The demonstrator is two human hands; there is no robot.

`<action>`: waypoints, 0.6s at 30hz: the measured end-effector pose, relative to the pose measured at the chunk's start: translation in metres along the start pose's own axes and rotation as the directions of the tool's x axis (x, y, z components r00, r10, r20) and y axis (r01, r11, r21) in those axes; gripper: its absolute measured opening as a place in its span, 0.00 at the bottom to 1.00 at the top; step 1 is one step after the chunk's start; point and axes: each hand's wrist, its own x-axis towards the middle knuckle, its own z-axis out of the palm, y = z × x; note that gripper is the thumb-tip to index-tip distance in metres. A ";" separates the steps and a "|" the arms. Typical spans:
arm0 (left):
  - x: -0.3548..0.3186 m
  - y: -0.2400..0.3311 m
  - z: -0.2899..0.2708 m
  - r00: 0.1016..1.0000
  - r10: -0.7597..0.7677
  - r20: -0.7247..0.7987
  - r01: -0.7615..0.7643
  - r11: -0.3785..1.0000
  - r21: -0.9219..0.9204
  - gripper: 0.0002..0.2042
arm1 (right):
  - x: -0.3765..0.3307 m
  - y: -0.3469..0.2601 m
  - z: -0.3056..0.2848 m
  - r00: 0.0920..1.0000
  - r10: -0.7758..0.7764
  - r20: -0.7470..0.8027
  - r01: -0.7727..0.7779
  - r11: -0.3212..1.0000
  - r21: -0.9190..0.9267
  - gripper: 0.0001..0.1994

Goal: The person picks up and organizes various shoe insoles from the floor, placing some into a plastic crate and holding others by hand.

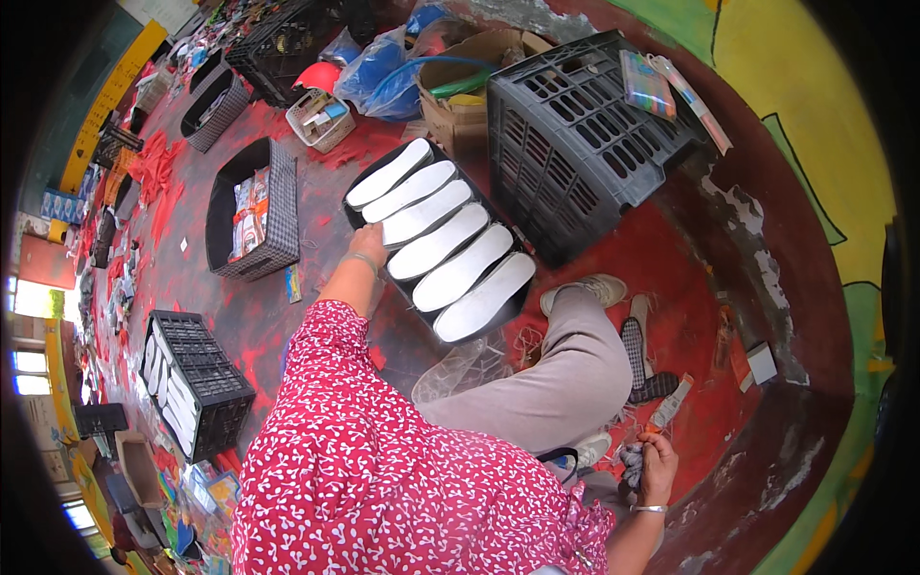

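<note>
White shoe soles (426, 213) lie side by side in a black crate (359, 179) in front of me. My left hand (369, 245) reaches out to the crate's left edge, fingers closed over it by the end of one sole. Whether the fingers also touch that sole is hard to tell. Low on the right, my right hand (657, 466) is closed on a crumpled grey bundle (632, 464), perhaps cloth or yarn. Just beyond it lies a small packet (670, 403). Patterned shoes (634, 353) rest on the floor past my bent leg.
A large black plastic crate (585, 125) stands upside down beyond the soles, bearing a pack of coloured pens (647, 84). Checked baskets (275, 222), a white basket (321, 123) and another crate of soles (206, 388) stand leftward. A wall (767, 259) rises at right.
</note>
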 end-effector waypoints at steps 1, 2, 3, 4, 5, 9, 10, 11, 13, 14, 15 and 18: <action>0.007 0.006 0.011 0.997 0.053 -0.058 -0.053 0.999 -0.005 0.22 | 0.002 0.009 -0.006 0.999 -0.020 -0.033 0.017 0.997 -0.077 0.09; 0.015 0.007 0.016 0.999 0.038 -0.035 -0.038 0.999 -0.022 0.16 | 0.002 0.018 -0.011 0.997 -0.034 -0.067 0.024 0.988 -0.151 0.09; 0.025 -0.013 0.036 0.994 0.035 -0.104 -0.037 0.999 -0.024 0.13 | 0.002 0.010 -0.006 0.999 0.029 -0.045 -0.034 0.995 -0.095 0.09; 0.024 0.000 0.035 0.983 0.077 -0.164 -0.092 0.992 -0.089 0.15 | 0.003 0.002 -0.009 0.987 -0.157 -0.044 0.148 0.974 -0.169 0.08; 0.016 0.013 0.035 0.981 0.085 -0.173 -0.114 0.979 -0.167 0.18 | 0.003 0.016 -0.016 0.996 -0.038 -0.081 0.033 0.998 -0.058 0.09; 0.001 0.016 0.015 0.934 0.089 -0.345 -0.128 0.987 -0.092 0.28 | 0.003 -0.004 -0.021 0.998 -0.020 -0.062 0.028 0.991 0.132 0.09; 0.003 0.022 0.013 0.896 0.117 -0.428 -0.185 0.975 -0.122 0.25 | 0.001 -0.008 -0.024 0.998 -0.014 -0.069 0.026 0.984 0.177 0.10; -0.016 0.021 0.013 0.873 0.147 -0.465 -0.213 0.973 -0.091 0.18 | -0.015 -0.002 -0.022 0.997 0.042 -0.061 -0.024 0.963 0.267 0.10; -0.004 0.061 -0.011 0.867 0.254 -0.429 -0.372 0.902 -0.219 0.12 | -0.017 -0.020 -0.028 0.997 0.001 -0.079 0.032 0.904 0.426 0.11; -0.028 0.097 -0.032 0.836 0.316 -0.450 -0.456 0.854 -0.248 0.13 | -0.024 -0.023 -0.028 0.995 0.028 -0.094 0.026 0.846 0.532 0.12; -0.045 0.124 -0.039 0.614 0.399 -0.681 -0.660 0.732 -0.166 0.14 | -0.032 -0.030 -0.027 0.994 0.052 -0.097 0.021 0.779 0.627 0.13; -0.148 0.241 -0.119 0.492 0.610 -0.621 -0.864 0.257 -0.432 0.06 | -0.037 -0.038 -0.021 0.991 0.036 -0.125 0.084 0.563 0.822 0.17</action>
